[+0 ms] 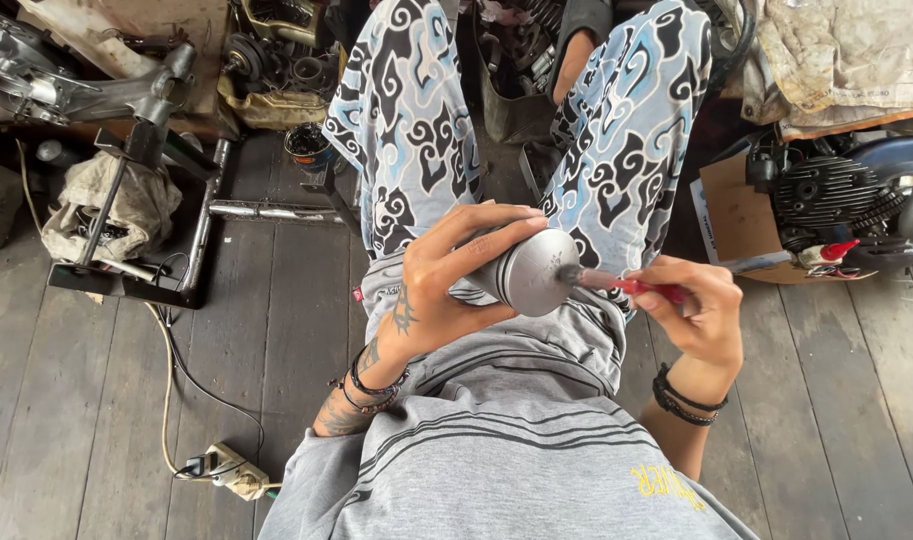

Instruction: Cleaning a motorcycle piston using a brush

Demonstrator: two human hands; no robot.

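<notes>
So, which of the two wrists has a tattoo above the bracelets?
The left hand, holding the grey metal piston; the right hand, holding the red-handled tool, shows bracelets only.

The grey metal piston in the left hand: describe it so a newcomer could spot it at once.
Start at the patterned blue, white and black trousers and come down to the lap. There the left hand grips a grey metal piston. It is the only smooth round-topped cylinder, and a red-handled tool in the right hand touches its crown.

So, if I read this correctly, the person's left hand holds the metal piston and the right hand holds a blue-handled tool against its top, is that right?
Not quite: the handle is red, not blue. The head view shows the left hand gripping the metal piston, while the right hand holds a red-handled tool with its tip against the piston's top.
</notes>
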